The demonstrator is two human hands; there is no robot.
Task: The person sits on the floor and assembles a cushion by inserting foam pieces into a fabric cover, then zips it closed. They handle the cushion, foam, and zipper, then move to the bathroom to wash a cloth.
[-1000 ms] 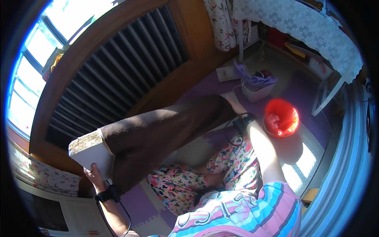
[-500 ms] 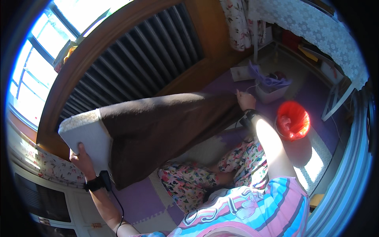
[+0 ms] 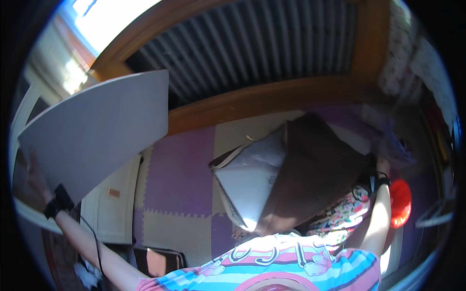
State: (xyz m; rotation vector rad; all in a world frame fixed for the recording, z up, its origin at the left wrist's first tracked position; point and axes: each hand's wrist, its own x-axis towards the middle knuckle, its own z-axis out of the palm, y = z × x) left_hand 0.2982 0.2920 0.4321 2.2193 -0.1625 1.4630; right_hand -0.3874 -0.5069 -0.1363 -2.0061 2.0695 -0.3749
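Note:
A pale grey foam slab [image 3: 104,126] is up at the left, fully apart from the brown cushion cover [image 3: 315,169]. My left hand [image 3: 36,177] grips the slab by its near left edge, thumb on the face toward me. The cover hangs over my lap with its mouth gaping leftward and its whitish inside [image 3: 252,182] showing. At the right, my right hand [image 3: 383,167] is blurred and partly dark, closed on the cover's far corner. Both wrists wear black bands.
Purple and grey foam mats [image 3: 182,169] cover the floor. A wooden-framed radiator grille [image 3: 262,43] runs along the far side. White cabinet doors [image 3: 112,203] stand at the left. A red-lined bin [image 3: 401,203] and a purple-lined container [image 3: 395,145] are at the right.
The slab, partly inside the cover before, is now out of it. My left hand has swung it out to the left; the cover has sagged open near my lap. The view has turned left.

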